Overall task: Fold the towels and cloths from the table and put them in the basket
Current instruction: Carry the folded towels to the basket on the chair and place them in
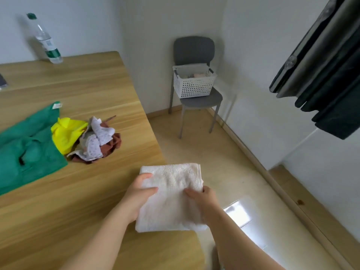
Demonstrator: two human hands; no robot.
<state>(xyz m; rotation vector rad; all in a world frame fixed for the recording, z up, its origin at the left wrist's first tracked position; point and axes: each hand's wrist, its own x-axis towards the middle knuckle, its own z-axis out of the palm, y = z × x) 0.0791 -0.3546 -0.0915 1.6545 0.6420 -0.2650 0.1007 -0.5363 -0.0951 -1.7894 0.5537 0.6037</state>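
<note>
Folded white towel [171, 193] at the desk's [78, 84] right edge, partly past it over the floor. Left hand [136, 199] grasps the towel's left side, fingers [145, 176] curled onto the top. Right hand [204, 199] grasps the right side, thumb on top. On the desk, left of the towel: green cloth [29, 149], yellow cloth [66, 133], dotted white cloth [97, 137] over a brown cloth [115, 143], all touching in one heap. Water bottle [45, 40] at the desk's far end. White basket [194, 86] on a grey chair [193, 49], well apart from the desk, with something inside, too small to tell.
</note>
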